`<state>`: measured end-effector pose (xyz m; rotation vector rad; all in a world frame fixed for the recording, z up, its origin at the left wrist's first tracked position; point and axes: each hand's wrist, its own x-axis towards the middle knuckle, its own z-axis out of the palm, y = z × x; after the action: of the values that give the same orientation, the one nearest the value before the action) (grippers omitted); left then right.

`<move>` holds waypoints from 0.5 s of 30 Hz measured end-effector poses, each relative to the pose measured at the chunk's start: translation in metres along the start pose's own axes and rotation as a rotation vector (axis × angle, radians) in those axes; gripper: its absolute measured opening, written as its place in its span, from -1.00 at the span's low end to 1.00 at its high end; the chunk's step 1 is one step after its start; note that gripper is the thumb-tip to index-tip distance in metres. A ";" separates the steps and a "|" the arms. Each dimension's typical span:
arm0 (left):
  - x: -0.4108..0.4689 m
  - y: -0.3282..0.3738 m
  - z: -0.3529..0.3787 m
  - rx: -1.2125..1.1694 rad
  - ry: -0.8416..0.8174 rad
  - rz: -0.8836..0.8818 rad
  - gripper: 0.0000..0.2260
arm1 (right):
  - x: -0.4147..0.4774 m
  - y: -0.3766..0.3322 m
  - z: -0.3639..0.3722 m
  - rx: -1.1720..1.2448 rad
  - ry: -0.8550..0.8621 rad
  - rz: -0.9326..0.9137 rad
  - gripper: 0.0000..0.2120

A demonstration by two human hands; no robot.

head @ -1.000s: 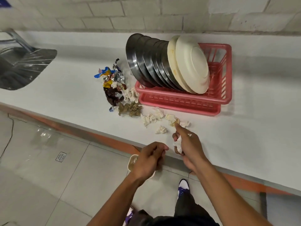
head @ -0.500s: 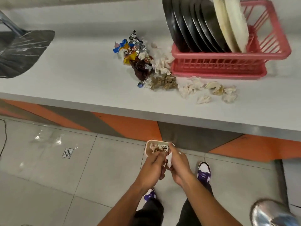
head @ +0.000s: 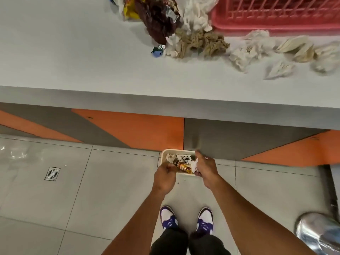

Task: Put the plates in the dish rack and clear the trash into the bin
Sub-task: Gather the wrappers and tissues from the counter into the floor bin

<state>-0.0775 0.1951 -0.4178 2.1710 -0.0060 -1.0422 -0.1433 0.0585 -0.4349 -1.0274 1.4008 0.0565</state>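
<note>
The right hand (head: 206,168) pinched a white tissue (head: 194,162) over the bin (head: 163,157); the left hand (head: 164,176) curled round its rim. Trash (head: 200,41) littered the counter (head: 73,61).

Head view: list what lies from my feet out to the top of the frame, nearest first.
Purple-and-white shoes → left hand and right hand, the right pinching a white tissue → bin → orange-and-grey counter front → countertop → crumpled brown paper → red dish rack.
</note>
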 end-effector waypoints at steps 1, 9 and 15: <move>0.020 -0.010 0.005 0.025 0.014 -0.008 -0.79 | 0.018 0.007 0.004 -0.038 0.011 -0.019 -0.65; 0.168 -0.084 0.056 0.078 0.053 -0.074 -0.70 | 0.159 0.069 0.040 -0.295 -0.039 -0.119 -0.63; 0.243 -0.119 0.093 0.218 -0.003 -0.075 -0.70 | 0.248 0.111 0.072 -0.423 -0.138 -0.197 -0.53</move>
<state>-0.0116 0.1559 -0.6930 2.3811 -0.0413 -1.1322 -0.0931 0.0389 -0.7111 -1.4781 1.1802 0.2829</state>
